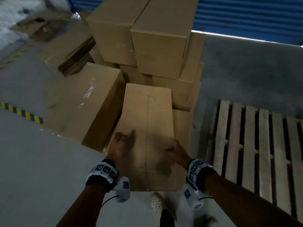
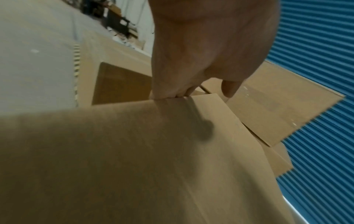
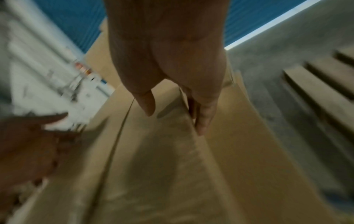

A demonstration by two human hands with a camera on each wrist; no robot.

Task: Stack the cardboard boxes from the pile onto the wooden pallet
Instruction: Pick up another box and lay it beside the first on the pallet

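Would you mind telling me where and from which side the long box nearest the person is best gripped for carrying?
Grip the long box on its two long sides, one hand each side, coming from its near end. It lies lengthwise away from the person, and the left hand and right hand already bracket it there.

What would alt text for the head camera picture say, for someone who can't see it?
Seen from above, a person's left hand and right hand grip the two long sides of a taped box in front of a pile of similar boxes. A bare pallet lies on the floor to the right.
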